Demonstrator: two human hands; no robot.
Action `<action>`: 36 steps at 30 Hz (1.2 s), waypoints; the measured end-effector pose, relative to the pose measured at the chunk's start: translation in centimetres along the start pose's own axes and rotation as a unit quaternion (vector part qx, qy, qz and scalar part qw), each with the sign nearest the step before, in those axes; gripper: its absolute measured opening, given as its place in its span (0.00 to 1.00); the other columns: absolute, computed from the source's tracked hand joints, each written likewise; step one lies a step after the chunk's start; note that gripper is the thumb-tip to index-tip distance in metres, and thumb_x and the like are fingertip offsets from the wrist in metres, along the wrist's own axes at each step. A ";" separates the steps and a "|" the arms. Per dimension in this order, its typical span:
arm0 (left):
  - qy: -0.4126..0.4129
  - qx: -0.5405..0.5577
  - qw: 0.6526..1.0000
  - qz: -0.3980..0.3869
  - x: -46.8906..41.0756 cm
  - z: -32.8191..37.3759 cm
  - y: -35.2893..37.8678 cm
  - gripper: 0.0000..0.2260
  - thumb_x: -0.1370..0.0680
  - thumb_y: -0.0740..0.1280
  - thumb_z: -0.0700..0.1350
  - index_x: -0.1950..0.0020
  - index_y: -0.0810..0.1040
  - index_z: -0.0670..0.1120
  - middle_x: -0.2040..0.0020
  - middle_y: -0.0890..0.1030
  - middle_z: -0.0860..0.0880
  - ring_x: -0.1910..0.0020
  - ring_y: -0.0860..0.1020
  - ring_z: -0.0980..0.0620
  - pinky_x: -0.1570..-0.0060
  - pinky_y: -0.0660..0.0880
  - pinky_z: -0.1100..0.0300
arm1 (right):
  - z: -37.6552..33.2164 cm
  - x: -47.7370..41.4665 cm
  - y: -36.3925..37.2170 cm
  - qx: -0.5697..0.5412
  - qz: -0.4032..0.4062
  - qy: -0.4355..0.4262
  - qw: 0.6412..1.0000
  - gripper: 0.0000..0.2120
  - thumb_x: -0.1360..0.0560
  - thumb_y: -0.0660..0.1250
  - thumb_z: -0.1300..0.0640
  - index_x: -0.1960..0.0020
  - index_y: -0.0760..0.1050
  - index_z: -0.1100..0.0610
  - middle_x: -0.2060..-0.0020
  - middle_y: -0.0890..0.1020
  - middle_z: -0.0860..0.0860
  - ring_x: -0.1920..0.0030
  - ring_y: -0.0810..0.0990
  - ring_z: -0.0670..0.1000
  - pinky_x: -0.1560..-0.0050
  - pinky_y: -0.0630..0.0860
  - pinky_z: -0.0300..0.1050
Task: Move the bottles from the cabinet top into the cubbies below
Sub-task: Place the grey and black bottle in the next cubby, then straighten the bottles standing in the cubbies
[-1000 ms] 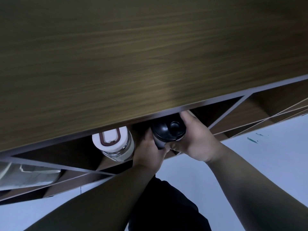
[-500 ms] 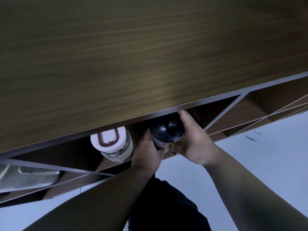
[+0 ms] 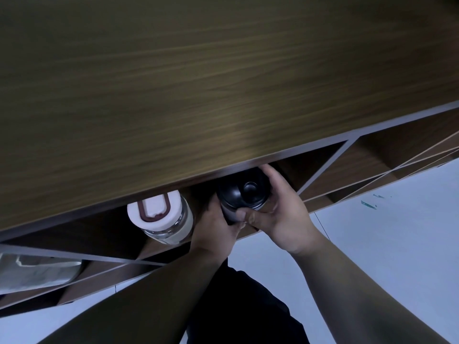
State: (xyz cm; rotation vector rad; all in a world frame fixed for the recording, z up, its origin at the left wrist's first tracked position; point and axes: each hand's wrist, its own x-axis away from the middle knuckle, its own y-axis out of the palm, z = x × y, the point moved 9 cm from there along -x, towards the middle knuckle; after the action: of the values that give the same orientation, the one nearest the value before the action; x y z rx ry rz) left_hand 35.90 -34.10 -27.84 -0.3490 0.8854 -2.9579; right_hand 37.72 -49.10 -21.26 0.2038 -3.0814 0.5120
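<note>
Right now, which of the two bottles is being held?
The black bottle, gripped by both hands, left hand and right hand. The clear bottle with the white lid stands untouched beside it.

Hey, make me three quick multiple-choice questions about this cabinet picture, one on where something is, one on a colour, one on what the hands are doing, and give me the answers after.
1. Where is the clear bottle?
A. on the floor
B. in the cubby, left of the black bottle
C. on the cabinet top

2. What colour is its lid?
A. white with a brown loop
B. green
C. black

3. What holds the black bottle?
A. nothing
B. one hand
C. both hands

Answers: B, it stands under the cabinet top beside the black one; A, the lid shows pale with a brown loop; C, the left hand and right hand both wrap it.
</note>
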 end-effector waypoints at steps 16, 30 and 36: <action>0.020 0.050 0.996 -0.068 2.1 -0.8 0.0 0.43 0.32 0.81 0.51 0.21 0.64 0.53 0.28 0.76 0.56 0.30 0.75 0.58 0.35 0.76 0.58 | -0.5 3.3 0.0 0.027 -0.020 0.068 0.997 0.62 0.37 0.80 0.43 0.19 0.39 0.44 0.21 0.60 0.40 0.22 0.61 0.41 0.25 0.65 0.51; -0.171 0.066 0.976 -0.113 10.9 -6.3 -11.7 0.30 0.26 0.77 0.48 0.27 0.69 0.46 0.45 0.84 0.53 0.49 0.82 0.56 0.49 0.77 0.68 | -13.9 10.2 3.2 0.089 -0.045 0.055 0.993 0.18 0.27 0.73 0.53 0.38 0.80 0.41 0.45 0.84 0.37 0.43 0.79 0.34 0.45 0.73 0.29; -0.167 0.113 0.979 -0.041 9.9 -5.2 -13.9 0.49 0.27 0.78 0.52 0.16 0.49 0.50 0.26 0.75 0.49 0.31 0.76 0.48 0.36 0.72 0.58 | -15.1 5.4 9.6 0.173 -0.093 0.083 0.977 0.33 0.33 0.76 0.45 0.32 0.67 0.46 0.36 0.70 0.39 0.35 0.72 0.42 0.41 0.68 0.40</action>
State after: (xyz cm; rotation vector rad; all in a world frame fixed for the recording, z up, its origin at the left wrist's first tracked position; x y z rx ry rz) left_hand 25.59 -20.62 -22.41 -0.8548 0.5039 -2.8998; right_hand 30.92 -35.92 -9.90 0.4243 -2.7541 0.9957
